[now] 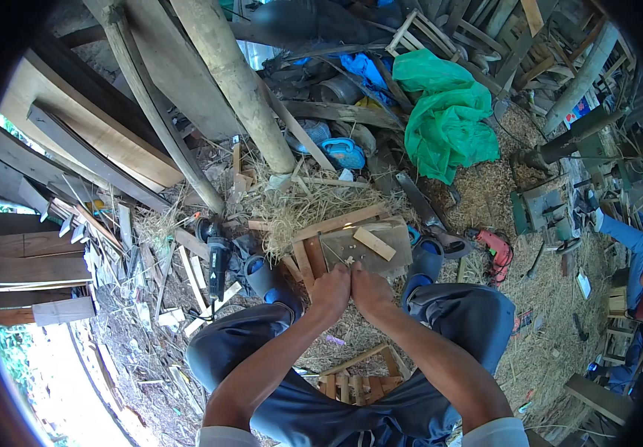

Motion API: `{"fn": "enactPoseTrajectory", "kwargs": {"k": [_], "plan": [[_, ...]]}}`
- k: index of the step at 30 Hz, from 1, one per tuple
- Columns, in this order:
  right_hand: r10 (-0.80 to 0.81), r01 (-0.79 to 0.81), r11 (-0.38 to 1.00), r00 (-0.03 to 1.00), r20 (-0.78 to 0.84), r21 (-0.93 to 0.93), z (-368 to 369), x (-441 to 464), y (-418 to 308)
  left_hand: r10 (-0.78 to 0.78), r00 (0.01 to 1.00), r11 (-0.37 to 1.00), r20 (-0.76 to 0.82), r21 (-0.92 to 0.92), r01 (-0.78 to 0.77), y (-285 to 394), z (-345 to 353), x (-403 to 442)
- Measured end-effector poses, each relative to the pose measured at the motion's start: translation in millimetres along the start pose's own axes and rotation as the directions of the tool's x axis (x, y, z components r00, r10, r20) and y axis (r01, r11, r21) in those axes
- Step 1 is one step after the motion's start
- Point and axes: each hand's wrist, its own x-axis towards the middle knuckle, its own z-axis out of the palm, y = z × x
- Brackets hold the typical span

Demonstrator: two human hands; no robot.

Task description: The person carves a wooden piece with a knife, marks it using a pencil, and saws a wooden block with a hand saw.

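Wood block (374,243): lies flat on the board (336,246), R half, near hands but apart from them; pale, oblong.
Block axis: diag.; one end toward board's far edge, other toward its near R corner.
L hand (329,290): fingers curled, at board's near edge, L of mid.
R hand (371,289): also curled, same edge, pressed side by side w/ L hand.
Grip: hands together, thumbs about touching; can't tell if anything's pinched btw fingers, view blocked.
Wood chips (349,261): tiny, on board just beyond fingertips.
Board surface: grey-brown, worn, approx. rectangular, slightly askew.
Wood strips (340,223): one along board's far edge, others by its L edge.
Floor (541,313): straw, shavings, offcuts all over.
Angle grinder (218,264): on floor, L of L foot, long axis roughly fore-aft.
Red power drill (494,253): on floor, R of R foot.
Handsaw (419,200): beyond board's far R corner, blade slanting away to far L.
Rm, far side: thick pole (236,82), crumpled green plastic sheet (448,112).
Rm, L: long planks (98,123) leaning; bright daylight at near L.
Rm, R: another person's blue trouser leg (629,237), nr. a workbench.
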Motion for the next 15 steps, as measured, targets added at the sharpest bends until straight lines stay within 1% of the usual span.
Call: {"fn": "enactPoseTrajectory", "kwargs": {"k": [3, 5, 7, 9, 12, 14, 15], "plan": [[0.024, -0.023, 0.999, 1.000, 0.014, -0.043, 9.5, 8.9, -1.3, -0.006, 0.999, 0.999, 0.045, 0.039, 0.004, -2.7, 0.4, 2.0], [-0.009, 0.009, 0.995, 1.000, -0.001, -0.096, 11.0, 12.0, 0.2, -0.022, 0.998, 0.999, 0.051, 0.039, 0.020, -4.0, 6.1, 4.4], [-0.018, 0.017, 0.996, 1.000, -0.017, -0.083, 9.4, 15.7, 0.1, -0.041, 0.998, 0.998, 0.051, 0.042, 0.039, -4.1, 4.5, 6.1], [-0.023, 0.021, 0.998, 0.999, -0.031, -0.067, 10.6, 18.0, -0.8, -0.050, 0.998, 0.999, 0.049, 0.002, 0.050, -4.0, 3.3, 6.4], [-0.014, 0.012, 0.998, 0.999, -0.033, -0.069, 13.4, 22.8, -1.8, -0.046, 0.997, 0.999, 0.060, 0.031, 0.044, -3.7, 2.4, 7.9], [-0.009, 0.009, 1.000, 0.996, -0.086, 0.002, 16.5, 23.9, 0.6, -0.044, 0.997, 0.999, 0.056, 0.019, 0.042, -2.2, 2.7, 7.8], [-0.012, 0.013, 1.000, 0.996, -0.090, 0.001, 16.7, 26.3, 1.5, -0.045, 0.998, 0.999, 0.047, 0.009, 0.045, -1.8, -1.0, 8.6]]}}
